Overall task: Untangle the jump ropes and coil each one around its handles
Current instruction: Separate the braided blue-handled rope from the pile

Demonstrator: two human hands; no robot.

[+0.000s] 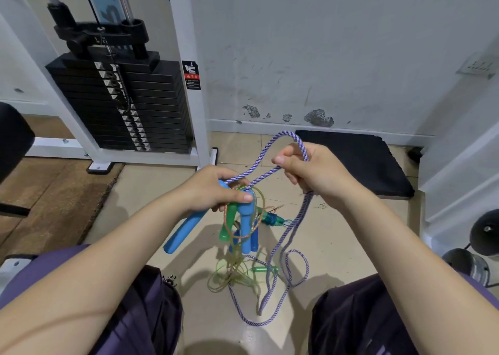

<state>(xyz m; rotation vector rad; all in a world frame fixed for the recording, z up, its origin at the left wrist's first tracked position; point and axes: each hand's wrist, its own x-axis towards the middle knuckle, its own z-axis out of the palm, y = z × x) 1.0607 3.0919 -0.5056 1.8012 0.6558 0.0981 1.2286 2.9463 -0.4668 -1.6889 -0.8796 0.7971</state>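
The left hand [213,190] is clenched around the tops of the blue handles [247,225], with a green handle [228,222] and loops of thin clear cord [235,271] caught in the same bunch; the bundle hangs between the knees, above the floor [151,201]. The right hand [316,174] pinches a bight of the purple rope [290,233], its fingers [280,160] closed on the strand so a loop stands above the fist. From there the rope drops and lies in loose curls on the floor, touching the clear cord's tangle.

The braided rope looks soft, light and grippy, so it should slide through a loose fist without slipping away, and it will hold a coil easily. The clear cord seems springier and slicker, likely to kink and snag. Best hold is at the handles, which are rigid and give control; the rope itself is better fed near the knot than far down. Where exactly the strands cross under the left thumb is hard to make out.
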